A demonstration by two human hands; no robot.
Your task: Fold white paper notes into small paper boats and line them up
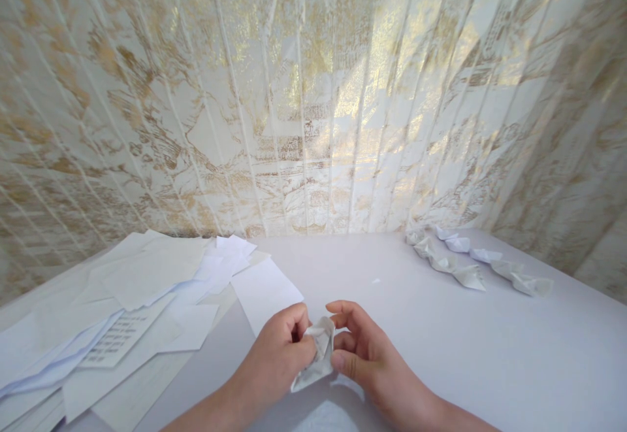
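My left hand (281,353) and my right hand (365,350) meet near the front of a white table (441,353). Both pinch a small folded piece of white paper (317,353) between them, fingers curled around it. The paper is partly folded and creased, and its lower corner sticks out below my left thumb. A single white sheet (264,295) lies flat just beyond my left hand.
A loose pile of white paper sheets (122,308), some printed, covers the left of the table. Several small folded paper boats (470,262) stand in rows at the back right. A gold-patterned curtain (313,92) hangs behind the table.
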